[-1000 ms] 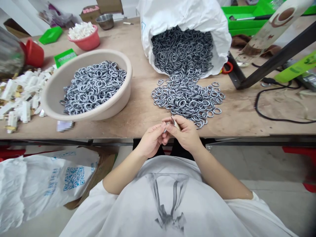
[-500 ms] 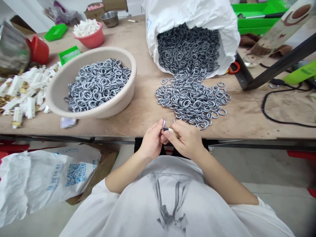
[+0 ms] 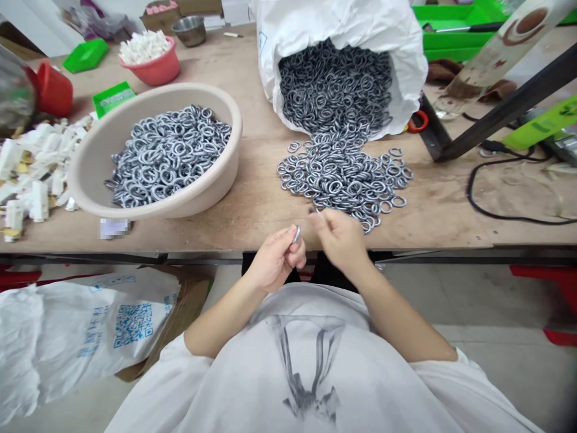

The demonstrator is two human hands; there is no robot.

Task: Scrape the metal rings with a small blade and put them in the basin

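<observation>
My left hand [image 3: 279, 255] is closed, pinching one grey ring [image 3: 296, 234] upright between thumb and forefinger just off the table's front edge. My right hand [image 3: 340, 237] is closed at the near side of a loose pile of grey rings [image 3: 347, 174]. A small dark-tipped tool [image 3: 312, 210] sticks out at its fingertips; the rest of it is hidden by the fingers. Behind the pile, a white sack [image 3: 342, 24] lies with its mouth towards me, full of such rings. To the left, a beige basin [image 3: 234, 138] holds many more.
White plastic pieces [image 3: 40, 198] are heaped at the table's left. Beyond the basin stand a red bowl [image 3: 162, 69] of white parts and green trays [image 3: 85, 55]. On the right are a black metal bar [image 3: 505, 108] and a black cable [image 3: 471, 192].
My hands have come apart. The right has moved up towards the ring pile, taking the dark-tipped tool off the ring. The left stays low, still pinching the ring.
</observation>
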